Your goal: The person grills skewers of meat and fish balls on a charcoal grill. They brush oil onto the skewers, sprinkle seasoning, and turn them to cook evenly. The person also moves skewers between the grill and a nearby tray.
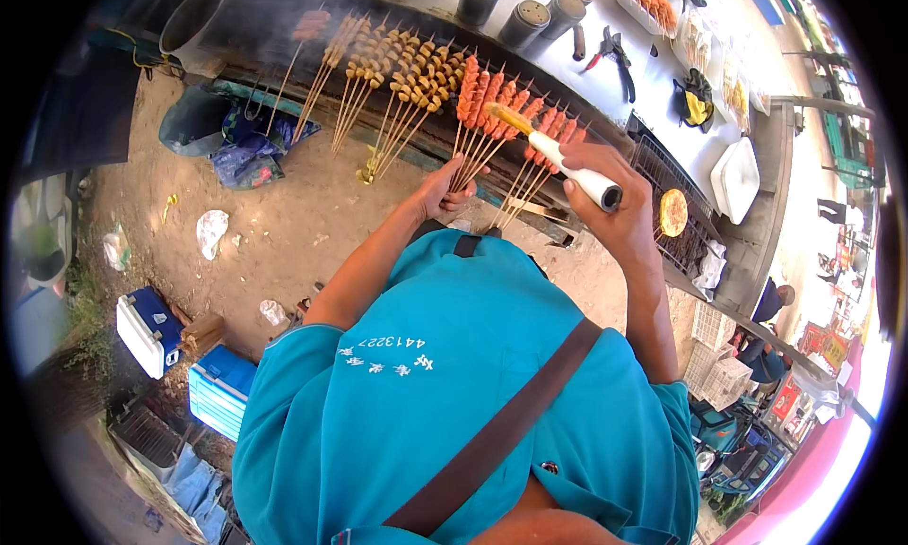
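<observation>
My left hand (450, 187) grips a bundle of wooden skewer sticks whose red, scored sausages (482, 98) lie over the long charcoal grill. My right hand (613, 190) holds a basting brush (567, 161) by its white handle; its yellowish bristle end rests on or just above the sausages. More red sausage skewers (560, 134) lie to the right of that bundle. Left of it are several skewers of brown spiral-cut pieces (429, 70), then pale skewers (346, 41) and a pinkish meat skewer (311, 26) in smoke.
Beyond the grill, a white counter (596, 70) carries metal shakers (525, 22), red-handled pliers (611, 56), gloves (695, 105) and trays of skewers (649, 2). A round flatbread (672, 213) sits on a rack at right. Cool boxes (220, 385) stand on the dirt ground at lower left. People are at far right.
</observation>
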{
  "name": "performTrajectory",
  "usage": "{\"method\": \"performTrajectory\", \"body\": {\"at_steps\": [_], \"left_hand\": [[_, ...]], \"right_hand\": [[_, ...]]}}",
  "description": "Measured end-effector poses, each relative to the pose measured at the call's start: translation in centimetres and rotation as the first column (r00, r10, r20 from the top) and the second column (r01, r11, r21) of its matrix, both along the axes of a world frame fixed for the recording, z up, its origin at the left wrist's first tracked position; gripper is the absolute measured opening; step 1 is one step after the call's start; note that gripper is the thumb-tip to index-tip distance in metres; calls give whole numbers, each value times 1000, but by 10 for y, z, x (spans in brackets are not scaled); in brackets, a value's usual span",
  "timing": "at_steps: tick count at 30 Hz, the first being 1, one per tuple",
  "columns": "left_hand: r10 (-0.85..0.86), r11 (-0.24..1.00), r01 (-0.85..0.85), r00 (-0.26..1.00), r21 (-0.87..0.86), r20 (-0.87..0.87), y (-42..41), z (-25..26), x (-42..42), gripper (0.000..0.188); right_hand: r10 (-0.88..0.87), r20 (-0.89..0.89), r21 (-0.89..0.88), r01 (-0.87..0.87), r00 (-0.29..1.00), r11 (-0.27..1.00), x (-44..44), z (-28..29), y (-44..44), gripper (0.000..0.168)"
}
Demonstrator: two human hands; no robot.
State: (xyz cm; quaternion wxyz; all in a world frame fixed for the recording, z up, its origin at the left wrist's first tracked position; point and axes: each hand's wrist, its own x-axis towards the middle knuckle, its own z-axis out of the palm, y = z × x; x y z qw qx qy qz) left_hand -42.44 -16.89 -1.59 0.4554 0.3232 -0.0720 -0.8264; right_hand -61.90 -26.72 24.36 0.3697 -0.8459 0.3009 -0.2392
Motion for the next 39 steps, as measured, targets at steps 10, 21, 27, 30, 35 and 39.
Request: {"method": "performTrajectory", "body": {"at_steps": [10,21,27,30,35,39], "left_hand": [[-50,999,50,998,20,-27,-5,7,-3,66],[36,993,-38,999,110,27,-4,-6,-20,60],[88,989,-86,996,120,-9,-1,-4,-23,59],[124,987,-128,991,98,44,-2,0,-24,58],[152,984,-163,980,77,124,-3,2,-28,57],[92,988,-113,978,101,187,2,3,-20,50]], "right_hand": [[49,-26,106,-46,998,993,18,-26,-16,21],[-1,-125,26,4,992,1000,45,-13,-38,19],[137,-80,17,-136,987,991,35,-21,-29,22],[140,6,76,-140,990,987,35,-9,-31,21],[-84,107,342,43,991,939,27,-17,-82,21],[-239,196,281,180,951,943,-25,10,-88,21]]}}
